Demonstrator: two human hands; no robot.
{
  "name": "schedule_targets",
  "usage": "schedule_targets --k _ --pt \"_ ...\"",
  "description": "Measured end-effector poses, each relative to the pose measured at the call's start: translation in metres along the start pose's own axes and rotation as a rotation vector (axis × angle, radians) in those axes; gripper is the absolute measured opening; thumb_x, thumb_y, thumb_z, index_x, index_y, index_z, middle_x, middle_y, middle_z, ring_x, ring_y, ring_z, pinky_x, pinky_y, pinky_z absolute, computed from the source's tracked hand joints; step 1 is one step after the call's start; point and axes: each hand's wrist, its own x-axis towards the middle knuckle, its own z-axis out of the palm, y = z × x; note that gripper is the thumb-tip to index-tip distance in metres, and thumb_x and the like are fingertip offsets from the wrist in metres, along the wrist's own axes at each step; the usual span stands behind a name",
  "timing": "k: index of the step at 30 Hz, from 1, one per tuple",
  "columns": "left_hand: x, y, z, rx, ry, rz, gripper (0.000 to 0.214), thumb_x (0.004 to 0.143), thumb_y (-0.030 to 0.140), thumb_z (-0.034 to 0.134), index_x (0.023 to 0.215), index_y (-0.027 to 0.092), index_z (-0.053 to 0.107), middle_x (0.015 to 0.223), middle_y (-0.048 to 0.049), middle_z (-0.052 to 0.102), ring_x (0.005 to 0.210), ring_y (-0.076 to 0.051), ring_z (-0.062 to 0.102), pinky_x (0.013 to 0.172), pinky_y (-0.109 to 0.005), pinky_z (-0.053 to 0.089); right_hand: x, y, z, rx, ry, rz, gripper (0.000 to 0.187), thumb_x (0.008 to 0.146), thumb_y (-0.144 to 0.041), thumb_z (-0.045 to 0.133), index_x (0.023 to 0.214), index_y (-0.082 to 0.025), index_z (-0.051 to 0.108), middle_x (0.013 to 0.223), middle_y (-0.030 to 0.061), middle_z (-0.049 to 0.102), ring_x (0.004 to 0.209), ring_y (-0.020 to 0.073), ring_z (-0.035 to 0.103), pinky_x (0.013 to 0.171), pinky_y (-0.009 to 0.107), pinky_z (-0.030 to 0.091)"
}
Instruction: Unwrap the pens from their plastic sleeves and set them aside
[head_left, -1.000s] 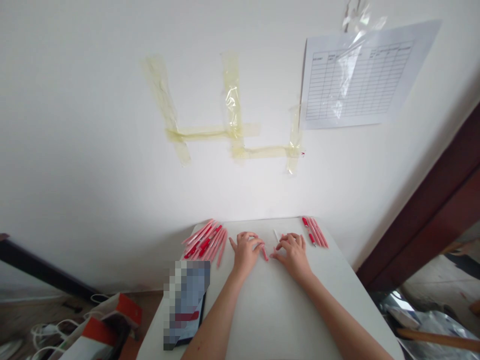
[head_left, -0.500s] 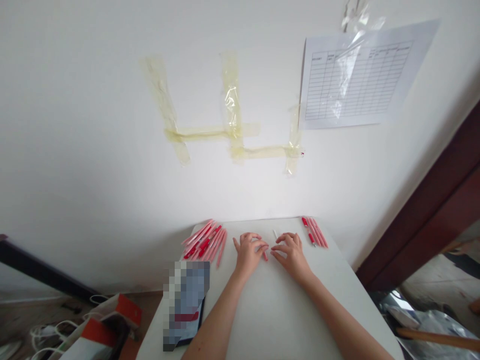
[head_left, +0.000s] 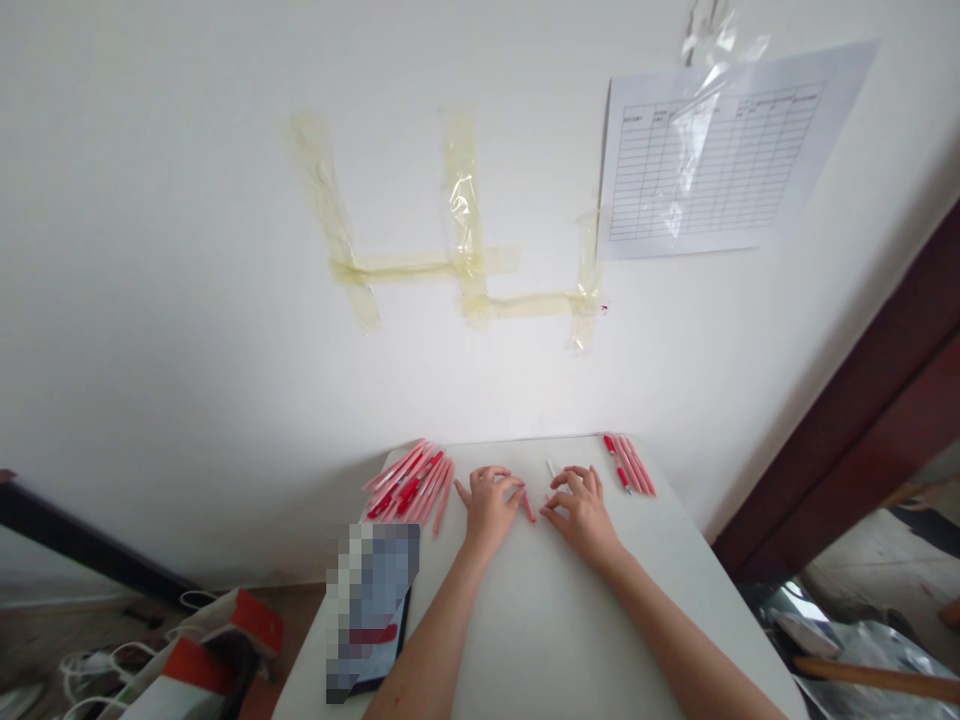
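Note:
My left hand (head_left: 491,508) is over the middle of the white table (head_left: 555,630), its fingers bent and apart. Just right of its fingertips lies a short pink pen part (head_left: 529,508), its upper end close to the thumb and index finger. My right hand (head_left: 583,508) faces it from the other side, fingers curled towards the thumb. Something small and see-through seems to be at those fingertips, too faint to name. Behind the right hand is a thin white stick (head_left: 551,467), possibly a pen refill.
A heap of pink and red pens (head_left: 412,485) lies at the table's back left. Several more pens (head_left: 630,464) sit in a row at the back right. A blurred-out phone-like device (head_left: 375,610) rests by my left forearm. The white wall (head_left: 525,390) closes off the back edge.
My left hand has shifted slightly left, away from the pink pen part, which now shows more fully. My right index finger and thumb are a little farther apart.

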Motion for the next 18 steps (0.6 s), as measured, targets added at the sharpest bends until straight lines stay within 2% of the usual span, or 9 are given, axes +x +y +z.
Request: schedule_targets --k 6,18 --pt "0.0007 0.0029 -0.0017 0.012 -0.018 -0.014 0.012 0.085 0.031 0.069 0.094 0.034 0.076 0.118 -0.0032 0.066 0.123 -0.028 0.049 0.115 -0.074 0.011 -0.0002 0.0013 0.0016 -0.033 -0.005 -0.019 0.010 0.086 -0.032 0.070 0.079 -0.027 0.073 0.109 0.0060 0.065 0.122 0.0297 0.048 0.115 0.066 0.022" --pt "0.0004 0.0023 0.0005 -0.008 -0.025 -0.008 0.011 0.084 0.031 0.070 0.093 0.035 0.075 0.117 -0.0023 0.066 0.123 -0.027 0.049 0.114 -0.075 0.011 -0.0007 0.0022 0.0029 -0.047 -0.014 -0.016 0.009 0.086 -0.034 0.070 0.080 -0.027 0.072 0.110 0.0063 0.065 0.122 0.0299 0.047 0.114 0.065 0.023"
